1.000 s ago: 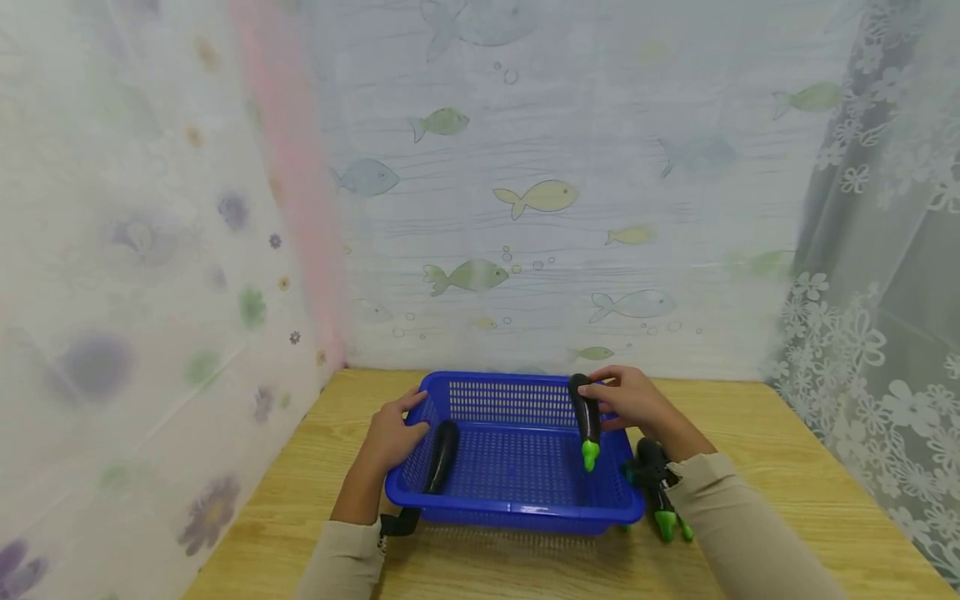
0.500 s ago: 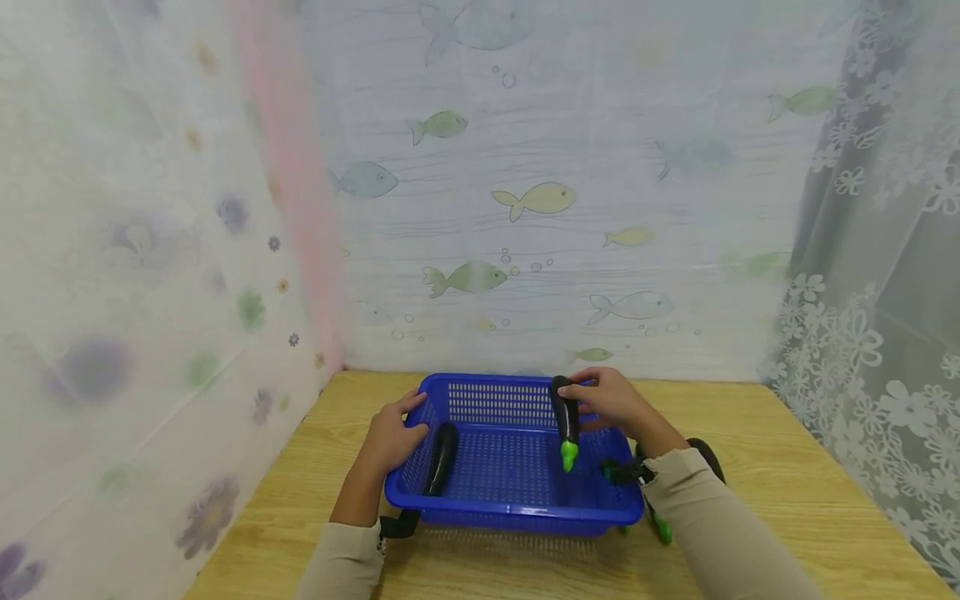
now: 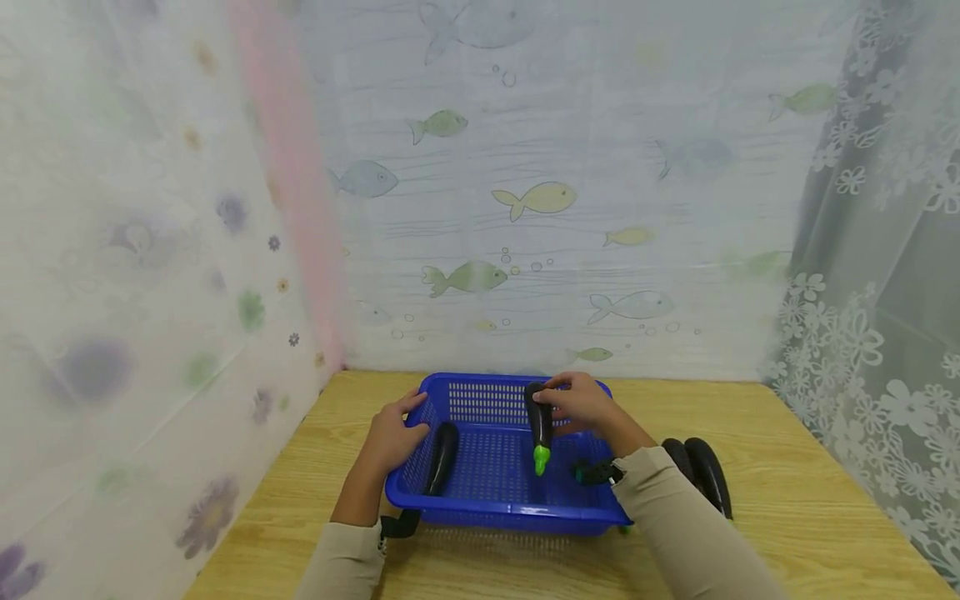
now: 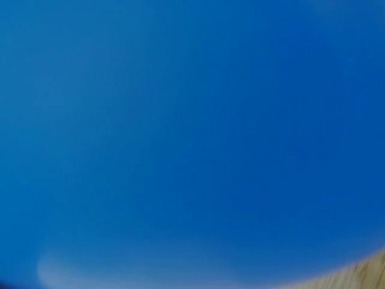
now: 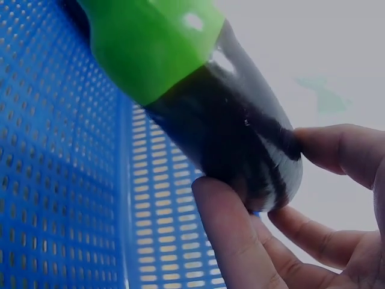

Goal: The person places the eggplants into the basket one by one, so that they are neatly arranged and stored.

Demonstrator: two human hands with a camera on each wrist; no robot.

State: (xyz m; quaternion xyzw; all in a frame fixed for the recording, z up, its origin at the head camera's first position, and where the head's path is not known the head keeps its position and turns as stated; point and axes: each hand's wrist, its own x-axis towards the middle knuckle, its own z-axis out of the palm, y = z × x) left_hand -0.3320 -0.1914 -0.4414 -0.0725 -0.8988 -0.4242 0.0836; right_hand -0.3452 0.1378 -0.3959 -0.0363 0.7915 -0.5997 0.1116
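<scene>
My right hand [image 3: 588,404] pinches a dark eggplant [image 3: 541,423] near its rounded end, over the inside of a blue plastic basket [image 3: 517,507]. The bright green stem end points down toward me. In the right wrist view, thumb and fingers [image 5: 225,226] lie around the dark end, with the basket's slotted walls behind. My left hand [image 3: 390,435] holds the basket's left rim, thumb on the inner side. Along that side, inside the basket, lies another eggplant [image 3: 444,454]. Blurred blue plastic of the basket [image 4: 192,132] fills nearly all of the left wrist view.
More eggplants [image 3: 707,473] lie on the wooden table [image 3: 795,467] right of the basket, partly covered by my right sleeve. A bit of green shows under the basket's front right corner. A fish-patterned sheet [image 3: 480,208] hangs behind the table, with patterned curtains at both sides.
My right hand has carried the eggplant leftward, from the basket's right side toward its middle. Its sleeve now covers other parts of the table eggplants. The left hand and basket have stayed put.
</scene>
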